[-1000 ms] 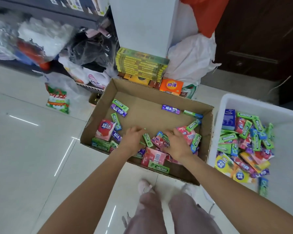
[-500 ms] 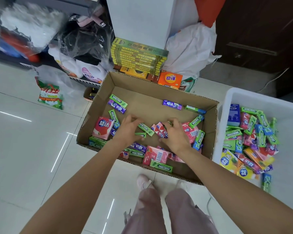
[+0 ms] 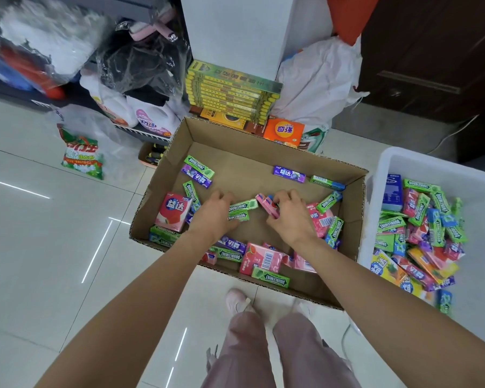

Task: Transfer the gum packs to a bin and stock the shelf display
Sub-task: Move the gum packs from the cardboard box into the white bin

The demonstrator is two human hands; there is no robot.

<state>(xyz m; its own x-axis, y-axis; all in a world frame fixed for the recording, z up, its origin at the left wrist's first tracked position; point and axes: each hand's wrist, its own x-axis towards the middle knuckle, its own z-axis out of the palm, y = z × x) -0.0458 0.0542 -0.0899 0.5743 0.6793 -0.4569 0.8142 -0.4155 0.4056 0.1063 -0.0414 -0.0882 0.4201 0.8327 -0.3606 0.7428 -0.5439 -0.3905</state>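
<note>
A cardboard box [image 3: 263, 144] on the floor holds several gum packs in green, purple and pink. Both my hands are inside it. My left hand [image 3: 216, 212] is closed over green Doublemint packs [image 3: 242, 205] in the box's middle. My right hand [image 3: 290, 217] grips pink gum packs [image 3: 266, 204], lifted a little off the box floor. A large pink gum box [image 3: 174, 211] stands at the left wall. To the right, a white plastic bin [image 3: 431, 163] holds a heap of mixed gum packs [image 3: 420, 236].
Behind the box are stacked yellow-green boxes [image 3: 230, 91], an orange carton [image 3: 284, 130], a white sack [image 3: 317, 79] and detergent bottles [image 3: 151, 119]. A detergent bag [image 3: 81, 155] lies on the tiled floor at left. My legs and shoes [image 3: 237, 301] are just before the box.
Both hands have gathered packs toward the box's middle and closed on them; the right hand now lifts pink packs. The view has shifted slightly.
</note>
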